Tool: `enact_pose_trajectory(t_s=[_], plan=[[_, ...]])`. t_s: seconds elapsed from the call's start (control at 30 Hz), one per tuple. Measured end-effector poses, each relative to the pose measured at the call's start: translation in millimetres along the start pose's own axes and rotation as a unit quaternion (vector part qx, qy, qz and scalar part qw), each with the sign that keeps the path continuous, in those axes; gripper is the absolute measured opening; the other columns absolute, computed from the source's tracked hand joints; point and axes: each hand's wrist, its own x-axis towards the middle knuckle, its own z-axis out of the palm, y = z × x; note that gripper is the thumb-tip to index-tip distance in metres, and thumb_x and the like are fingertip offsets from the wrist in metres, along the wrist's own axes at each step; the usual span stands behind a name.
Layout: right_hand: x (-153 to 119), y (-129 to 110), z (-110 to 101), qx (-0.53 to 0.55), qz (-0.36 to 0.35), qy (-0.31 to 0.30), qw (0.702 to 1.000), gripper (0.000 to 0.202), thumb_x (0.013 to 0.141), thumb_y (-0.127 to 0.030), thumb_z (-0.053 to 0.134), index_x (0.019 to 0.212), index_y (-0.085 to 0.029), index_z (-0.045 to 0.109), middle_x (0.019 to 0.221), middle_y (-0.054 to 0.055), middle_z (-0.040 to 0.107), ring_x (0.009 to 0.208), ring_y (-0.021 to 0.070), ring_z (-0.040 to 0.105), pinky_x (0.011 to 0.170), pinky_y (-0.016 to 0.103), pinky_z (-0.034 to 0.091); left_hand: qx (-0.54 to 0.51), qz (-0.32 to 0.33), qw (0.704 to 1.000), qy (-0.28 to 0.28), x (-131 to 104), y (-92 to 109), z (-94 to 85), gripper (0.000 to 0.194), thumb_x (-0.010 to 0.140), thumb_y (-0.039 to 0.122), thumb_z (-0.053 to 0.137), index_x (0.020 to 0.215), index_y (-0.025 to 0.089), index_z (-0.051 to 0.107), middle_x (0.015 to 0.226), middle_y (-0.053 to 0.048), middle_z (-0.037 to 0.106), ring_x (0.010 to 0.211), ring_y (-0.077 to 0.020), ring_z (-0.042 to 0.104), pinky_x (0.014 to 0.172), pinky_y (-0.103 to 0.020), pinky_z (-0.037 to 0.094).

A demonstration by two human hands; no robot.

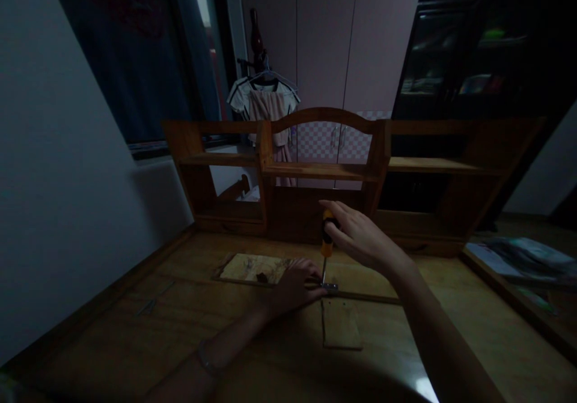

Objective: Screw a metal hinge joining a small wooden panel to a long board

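Note:
My right hand (356, 235) is wrapped round the yellow-and-black handle of a screwdriver (327, 248), which stands nearly upright. Its shaft points down to a small metal hinge (331, 287) at the near edge of a long wooden board (365, 277). Against that edge, my left hand (297, 286) has its fingers bent and thumb stretched out, pinching the hinge end beside the screwdriver tip; the exact contact is partly hidden. Just nearer to me lies a small square wooden piece (341, 326) with dark holes along its top edge. Dark markings cover the board's left part.
A wooden shelf unit (322, 170) stands along the back of the wooden tabletop (180, 343). Some small thin pieces (148, 307) lie at the left. Papers in plastic (527, 259) are at the right, past a raised wooden edge (509, 301). A wall borders the left side.

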Motion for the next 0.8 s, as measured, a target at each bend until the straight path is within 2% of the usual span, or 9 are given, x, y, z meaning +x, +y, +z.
enact_pose_trajectory(t_s=[0.07, 0.17, 0.23, 0.3, 0.37, 0.53, 0.6, 0.67, 0.8], plan=[[2.1, 1.2, 0.9, 0.006, -0.010, 0.005, 1.000, 0.045, 0.100, -0.037, 0.040, 0.140, -0.018, 0.048, 0.132, 0.013, 0.060, 0.116, 0.0271, 0.060, 0.098, 0.039, 0.044, 0.002, -0.001, 1.000, -0.007, 0.6, 1.4, -1.7, 0.030, 0.076, 0.045, 0.079, 0.087, 0.020, 0.066, 0.096, -0.005, 0.063, 0.094, -0.0216, 0.057, 0.085, -0.033, 0.043], [3.5, 0.5, 3.1, -0.003, 0.002, 0.025, 1.000, 0.045, 0.098, -0.046, 0.044, 0.134, -0.020, 0.055, 0.121, 0.012, 0.066, 0.106, 0.0270, 0.065, 0.095, 0.040, 0.046, 0.009, 0.000, 1.000, -0.007, 0.7, 3.1, -3.8, 0.029, 0.076, 0.044, 0.078, 0.088, 0.020, 0.066, 0.094, -0.005, 0.064, 0.093, -0.0221, 0.057, 0.084, -0.033, 0.043], [2.1, -1.4, 3.4, -0.006, 0.005, 0.021, 1.000, 0.052, 0.098, -0.049, 0.044, 0.142, -0.022, 0.048, 0.125, 0.013, 0.063, 0.109, 0.0282, 0.064, 0.096, 0.042, 0.045, 0.015, -0.002, 1.000, -0.005, 0.3, 3.4, -4.2, 0.029, 0.077, 0.043, 0.078, 0.088, 0.020, 0.067, 0.094, -0.005, 0.063, 0.092, -0.0220, 0.057, 0.084, -0.034, 0.043], [-0.2, -3.2, 2.5, 0.000, -0.003, 0.008, 1.000, 0.057, 0.098, -0.042, 0.042, 0.151, -0.022, 0.037, 0.135, 0.014, 0.058, 0.117, 0.0286, 0.060, 0.098, 0.043, 0.044, 0.020, -0.001, 1.000, -0.007, 0.0, 3.1, -4.1, 0.028, 0.076, 0.043, 0.079, 0.086, 0.020, 0.067, 0.094, -0.005, 0.063, 0.093, -0.0221, 0.057, 0.085, -0.034, 0.043], [-1.2, -4.4, 1.3, 0.004, -0.010, 0.003, 1.000, 0.058, 0.097, -0.034, 0.042, 0.153, -0.020, 0.033, 0.139, 0.014, 0.056, 0.121, 0.0278, 0.058, 0.099, 0.042, 0.044, 0.021, 0.004, 1.000, -0.010, 0.1, 2.8, -3.9, 0.029, 0.074, 0.042, 0.080, 0.085, 0.020, 0.066, 0.095, -0.005, 0.063, 0.094, -0.0221, 0.057, 0.086, -0.034, 0.043], [3.6, -7.5, 0.0, -0.031, 0.032, 0.004, 0.999, 0.041, 0.098, -0.042, 0.043, 0.130, -0.020, 0.056, 0.113, 0.012, 0.071, 0.103, 0.0287, 0.067, 0.088, 0.040, 0.048, 0.026, 0.019, 0.999, -0.007, -0.3, 0.8, -2.4, 0.029, 0.075, 0.039, 0.080, 0.086, 0.019, 0.063, 0.097, -0.005, 0.063, 0.094, -0.0219, 0.057, 0.086, -0.034, 0.043], [4.4, -8.8, -1.4, -0.057, 0.068, -0.007, 0.996, 0.042, 0.097, -0.048, 0.043, 0.126, -0.021, 0.057, 0.106, 0.012, 0.072, 0.098, 0.0312, 0.068, 0.083, 0.042, 0.049, 0.032, 0.022, 0.999, 0.002, -1.4, -1.0, -0.7, 0.028, 0.075, 0.038, 0.080, 0.086, 0.019, 0.062, 0.096, -0.005, 0.063, 0.093, -0.0220, 0.057, 0.086, -0.035, 0.043], [3.0, -9.1, -3.6, -0.064, 0.084, -0.013, 0.994, 0.047, 0.096, -0.048, 0.044, 0.132, -0.020, 0.053, 0.114, 0.014, 0.070, 0.103, 0.0326, 0.067, 0.085, 0.044, 0.048, 0.035, 0.022, 0.999, 0.011, -2.9, -2.5, 1.2, 0.027, 0.077, 0.038, 0.079, 0.088, 0.020, 0.062, 0.094, -0.004, 0.063, 0.091, -0.0217, 0.057, 0.085, -0.036, 0.043], [-1.5, -7.2, -7.3, -0.039, 0.061, -0.013, 0.997, 0.054, 0.095, -0.038, 0.046, 0.142, -0.013, 0.043, 0.139, 0.018, 0.056, 0.125, 0.0315, 0.055, 0.099, 0.042, 0.042, 0.032, 0.020, 0.999, 0.022, -4.1, -2.0, 2.7, 0.028, 0.078, 0.039, 0.078, 0.088, 0.019, 0.061, 0.092, -0.004, 0.063, 0.089, -0.0212, 0.057, 0.083, -0.035, 0.043]])
